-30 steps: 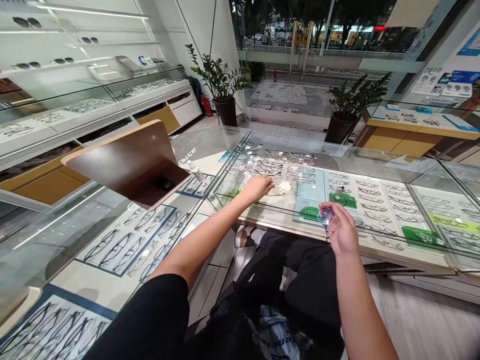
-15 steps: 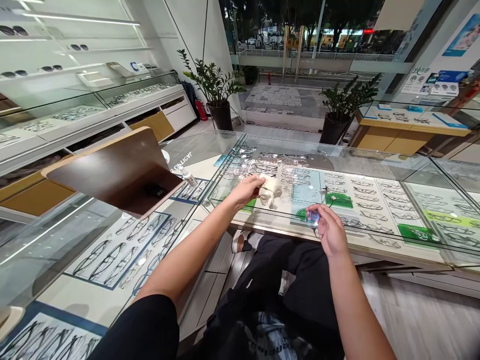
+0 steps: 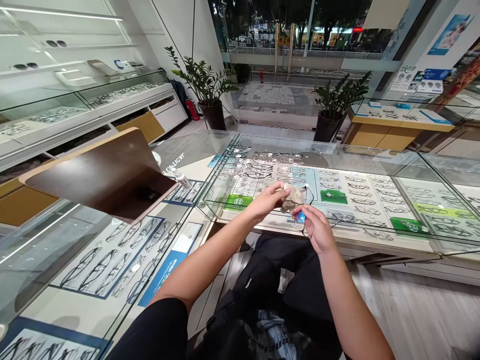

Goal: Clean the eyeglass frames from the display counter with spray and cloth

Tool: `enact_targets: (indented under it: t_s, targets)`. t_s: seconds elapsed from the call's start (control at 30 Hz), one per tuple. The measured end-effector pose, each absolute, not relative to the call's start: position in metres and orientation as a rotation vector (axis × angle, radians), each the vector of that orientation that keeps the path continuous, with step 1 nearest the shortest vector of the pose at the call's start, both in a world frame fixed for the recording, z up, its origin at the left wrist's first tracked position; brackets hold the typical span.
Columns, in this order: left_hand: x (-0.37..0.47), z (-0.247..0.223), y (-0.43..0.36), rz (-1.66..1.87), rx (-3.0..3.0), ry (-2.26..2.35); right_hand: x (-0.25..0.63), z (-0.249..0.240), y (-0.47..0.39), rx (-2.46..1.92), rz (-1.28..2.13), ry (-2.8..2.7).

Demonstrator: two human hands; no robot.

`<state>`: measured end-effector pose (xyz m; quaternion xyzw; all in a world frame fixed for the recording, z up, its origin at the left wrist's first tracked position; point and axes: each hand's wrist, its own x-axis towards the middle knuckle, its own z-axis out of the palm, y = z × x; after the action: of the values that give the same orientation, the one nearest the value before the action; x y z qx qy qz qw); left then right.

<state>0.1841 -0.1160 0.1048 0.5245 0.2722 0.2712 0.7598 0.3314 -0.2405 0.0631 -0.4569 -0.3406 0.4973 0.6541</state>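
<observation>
My left hand pinches a crumpled cream cloth above the glass counter. Close to its right, my right hand holds a pair of glasses with dark temples; a lens between the fingers shows a blue glint. Cloth and glasses nearly meet, but whether they touch cannot be made out. Under both hands lies the glass counter top, with rows of eyeglass frames showing through it.
A brown-faced mirror or panel stands on the left counter, beside a small white bottle. Green cards lie inside the case. Potted plants stand beyond, near the glass doors.
My left hand has moved right with the cloth, and my right hand has come slightly left with the glasses, so they are now close together. The view has shifted a little.
</observation>
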Motion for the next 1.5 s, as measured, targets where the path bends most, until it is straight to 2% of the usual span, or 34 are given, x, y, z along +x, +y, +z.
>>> enact_targets:
  t_s: [0.4, 0.77, 1.03, 1.37, 1.5]
  targets:
    - [0.202, 0.085, -0.134, 0.765, 1.06, 0.645, 0.323, 0.064, -0.242, -0.995, 1.175, -0.798]
    - [0.195, 0.089, -0.137, 0.48, 1.098, 0.508, 0.322, 0.064, -0.243, -1.021, 1.139, -0.933]
    - [0.19, 0.094, -0.138, 0.431, 0.955, 0.333, 0.32, 0.063, -0.242, -0.972, 1.179, -0.818]
    - [0.198, 0.084, -0.145, 0.548, 1.058, 0.494, 0.315, 0.06, -0.244, -0.975, 1.234, -0.88]
    - [0.194, 0.09, -0.141, 0.497, 1.082, 0.4, 0.32, 0.062, -0.248, -1.003, 1.214, -0.804]
